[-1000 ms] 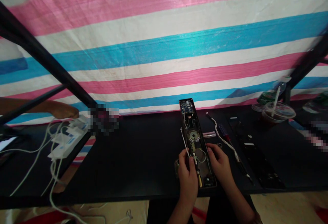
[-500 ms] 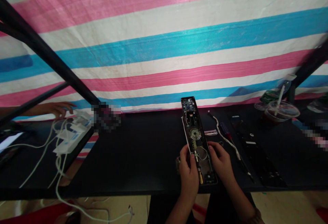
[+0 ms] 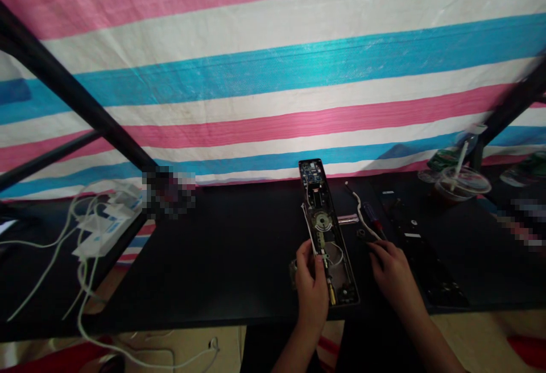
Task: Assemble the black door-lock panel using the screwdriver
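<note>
Head view: left hand (image 3: 311, 287) pinches white wire (image 3: 309, 228) against the open door-lock panel (image 3: 318, 191), a snug hold that suits the work; right hand (image 3: 394, 276) half open, empty, near a screwdriver (image 3: 373, 219)

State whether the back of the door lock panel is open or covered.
Open: the door lock panel has no cover on, leaving its circuit board and wiring exposed.

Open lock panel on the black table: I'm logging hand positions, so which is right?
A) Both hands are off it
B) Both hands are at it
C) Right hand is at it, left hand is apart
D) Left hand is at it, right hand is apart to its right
D. The left hand is against the open lock panel, while the right hand sits apart to its right, near a red-handled screwdriver.
</note>
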The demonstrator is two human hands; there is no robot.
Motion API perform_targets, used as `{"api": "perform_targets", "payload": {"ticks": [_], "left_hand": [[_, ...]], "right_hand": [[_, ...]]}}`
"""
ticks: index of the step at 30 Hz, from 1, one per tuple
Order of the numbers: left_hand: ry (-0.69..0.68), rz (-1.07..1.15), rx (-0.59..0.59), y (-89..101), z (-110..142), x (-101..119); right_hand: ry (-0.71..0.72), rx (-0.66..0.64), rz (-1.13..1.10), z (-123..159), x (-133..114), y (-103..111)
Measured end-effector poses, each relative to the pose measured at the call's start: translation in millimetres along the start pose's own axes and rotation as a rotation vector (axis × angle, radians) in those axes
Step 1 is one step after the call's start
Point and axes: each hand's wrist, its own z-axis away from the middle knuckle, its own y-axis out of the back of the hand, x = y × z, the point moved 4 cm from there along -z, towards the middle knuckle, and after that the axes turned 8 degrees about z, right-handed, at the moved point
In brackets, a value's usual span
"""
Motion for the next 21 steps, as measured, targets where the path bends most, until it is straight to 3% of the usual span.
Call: {"api": "perform_targets", "payload": {"ticks": [7,11,21], "left_hand": [[-0.005,0.024,-0.009,-0.9,1.1,2.7],[0.007,0.012,-0.022,-0.7,1.1,3.5],[-0.001,0.01,-0.019,-0.6,2.2,6.7]], "right_hand": [[-0.037,0.041,-0.07,-9.2,-4.5,-0.8],[0.031,-0.007,-0.076,-20.8,-6.8,-11.5],[-0.042,-0.046,-0.17,-35.0,-16.9,-18.8]]}}
